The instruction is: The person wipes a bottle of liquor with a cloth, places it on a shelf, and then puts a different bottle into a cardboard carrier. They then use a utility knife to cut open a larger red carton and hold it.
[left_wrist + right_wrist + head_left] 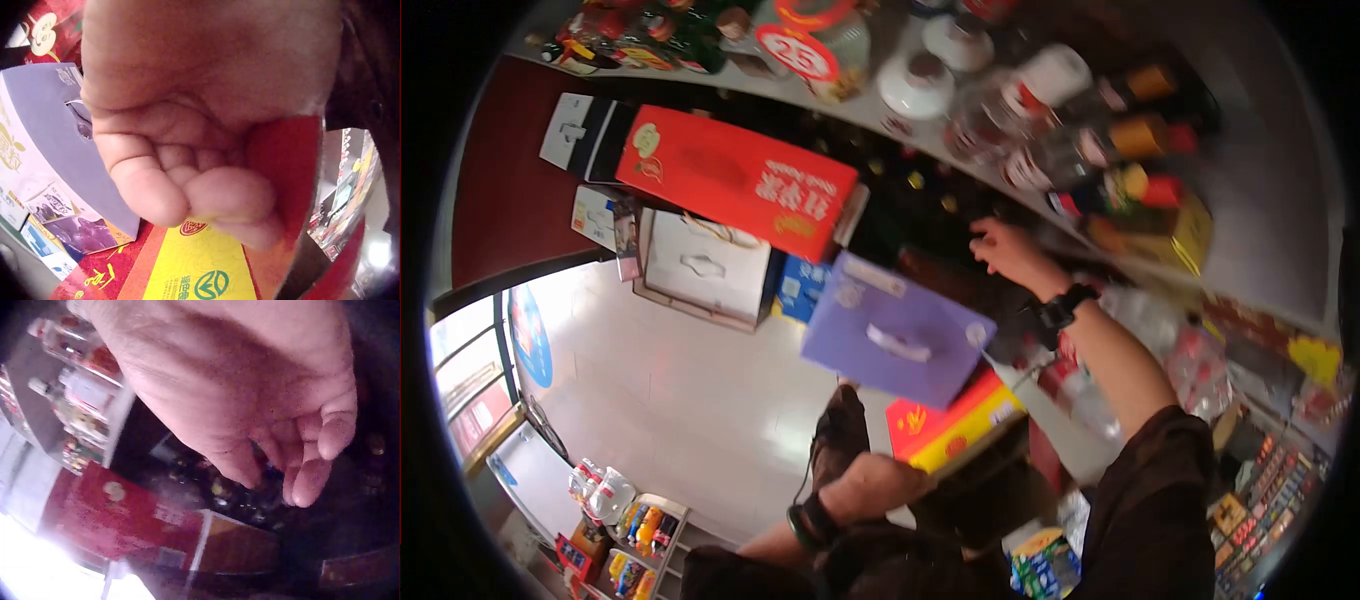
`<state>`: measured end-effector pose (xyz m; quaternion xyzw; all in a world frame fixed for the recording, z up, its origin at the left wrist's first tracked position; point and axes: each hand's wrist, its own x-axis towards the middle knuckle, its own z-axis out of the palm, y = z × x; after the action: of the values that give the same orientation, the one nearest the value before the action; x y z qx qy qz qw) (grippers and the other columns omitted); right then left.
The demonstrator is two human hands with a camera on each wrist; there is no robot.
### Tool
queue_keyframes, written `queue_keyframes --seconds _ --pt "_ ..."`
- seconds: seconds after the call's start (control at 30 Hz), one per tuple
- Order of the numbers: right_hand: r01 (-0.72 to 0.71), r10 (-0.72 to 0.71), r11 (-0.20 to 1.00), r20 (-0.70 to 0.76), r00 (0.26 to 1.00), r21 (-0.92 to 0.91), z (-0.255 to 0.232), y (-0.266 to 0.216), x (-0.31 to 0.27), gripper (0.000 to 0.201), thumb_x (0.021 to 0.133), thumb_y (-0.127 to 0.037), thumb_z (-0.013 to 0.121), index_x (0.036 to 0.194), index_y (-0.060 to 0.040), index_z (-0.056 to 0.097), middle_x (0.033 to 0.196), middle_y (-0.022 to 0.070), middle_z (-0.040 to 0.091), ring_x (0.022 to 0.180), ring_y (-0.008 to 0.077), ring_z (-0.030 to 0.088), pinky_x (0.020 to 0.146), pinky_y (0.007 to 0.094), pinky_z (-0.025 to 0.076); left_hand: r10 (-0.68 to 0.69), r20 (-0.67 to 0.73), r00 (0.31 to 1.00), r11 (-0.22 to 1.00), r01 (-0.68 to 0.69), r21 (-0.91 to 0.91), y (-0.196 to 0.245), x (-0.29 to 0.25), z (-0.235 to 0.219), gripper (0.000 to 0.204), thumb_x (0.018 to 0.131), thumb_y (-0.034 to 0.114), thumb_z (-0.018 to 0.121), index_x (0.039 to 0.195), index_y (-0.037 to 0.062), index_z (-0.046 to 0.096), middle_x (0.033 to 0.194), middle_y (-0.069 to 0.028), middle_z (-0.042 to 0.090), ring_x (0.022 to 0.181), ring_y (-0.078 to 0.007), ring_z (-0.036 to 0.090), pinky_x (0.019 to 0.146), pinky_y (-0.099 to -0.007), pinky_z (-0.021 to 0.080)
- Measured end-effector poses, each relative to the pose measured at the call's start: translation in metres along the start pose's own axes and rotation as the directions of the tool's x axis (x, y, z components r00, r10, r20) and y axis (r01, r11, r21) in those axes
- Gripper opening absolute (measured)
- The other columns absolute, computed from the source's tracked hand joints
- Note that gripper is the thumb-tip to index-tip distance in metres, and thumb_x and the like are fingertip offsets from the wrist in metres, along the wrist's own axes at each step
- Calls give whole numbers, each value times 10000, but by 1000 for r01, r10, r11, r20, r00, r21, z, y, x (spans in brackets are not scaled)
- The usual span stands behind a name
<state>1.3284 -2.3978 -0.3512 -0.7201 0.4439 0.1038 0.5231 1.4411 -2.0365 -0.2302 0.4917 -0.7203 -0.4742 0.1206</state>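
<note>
The red-and-yellow box point(950, 425) sits slanted in front of me, low in the head view, its upper part overlapped by a purple box point(898, 312) with a white handle. My left hand point(872, 484) holds it at its lower edge, fingers curled in; the thumb is hidden. My right hand point(1012, 255) is stretched toward the dark space under a shelf point(990, 180), its fingers loosely bent and holding nothing. Beyond the purple box come a small blue box point(802, 286), a white box point(700, 250) with a handle and a long red box point(730, 180). Bottles point(1040, 110), some blurred, line the shelf above, and pale tiled floor point(740, 420) shows to the left
</note>
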Motion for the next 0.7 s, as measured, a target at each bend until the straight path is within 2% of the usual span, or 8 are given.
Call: queue_keyframes --seconds 0.1,0.27,0.3,0.33,0.4,0.5,0.6,0.7 --pt "20 -8 994 -113 994 109 -43 -57 -126 201 951 -156 619 1118 -47 635 796 51 664 674 130 619 612 294 509 23 -122 992 999 -17 49 1 -3 18 252 920 316 595 768 130 672 583 -59 579 507 -242 614 437 -364 460" --pt "-99 83 966 75 994 238 -48 -72 -304 122 979 -121 572 977 -25 648 767 3 628 688 67 591 596 249 482 -69 -243 968 997 78 27 16 3 12 407 932 377 591 659 79 636 536 -104 573 469 -279 608 452 -393 477" --pt "-280 218 916 231 948 288 -38 -66 -330 128 965 -94 581 987 -7 671 876 20 676 721 82 627 631 245 527 -101 -225 969 994 108 22 21 3 8 427 937 386 583 652 73 634 544 -111 582 473 -283 611 459 -394 482" --pt "-237 194 957 236 952 170 -21 -60 -351 130 948 -108 597 985 -8 673 874 45 685 727 101 642 629 267 530 -125 -202 971 991 132 24 23 3 7 433 938 390 579 654 69 637 556 -116 592 478 -288 614 465 -394 486" --pt "1 44 982 232 972 -189 21 -37 -383 169 899 -100 603 1029 -21 677 949 133 681 829 273 682 765 391 543 -176 -163 971 982 185 38 25 1 8 445 940 398 572 657 62 644 580 -128 613 487 -296 620 478 -395 494" --pt "124 -38 923 233 972 -365 82 -8 -392 282 837 -16 558 1103 36 636 1197 195 617 1051 327 628 897 421 510 -196 -197 961 975 213 64 30 -1 7 462 938 416 569 677 47 662 600 -146 630 504 -314 628 496 -400 501" --pt "-7 -43 835 -78 996 -550 98 -19 -379 332 804 13 543 1123 92 593 1232 260 573 1103 387 591 947 426 491 -205 -239 949 974 222 47 32 -3 9 453 928 422 581 692 47 677 593 -154 626 512 -328 629 494 -413 501" --pt "-35 -94 809 -188 978 -587 107 -2 -376 347 803 14 540 1137 104 573 1230 293 559 1091 426 587 965 438 483 -114 -257 960 975 158 157 21 -4 26 421 922 412 590 736 49 692 592 -163 623 520 -338 632 491 -427 499"
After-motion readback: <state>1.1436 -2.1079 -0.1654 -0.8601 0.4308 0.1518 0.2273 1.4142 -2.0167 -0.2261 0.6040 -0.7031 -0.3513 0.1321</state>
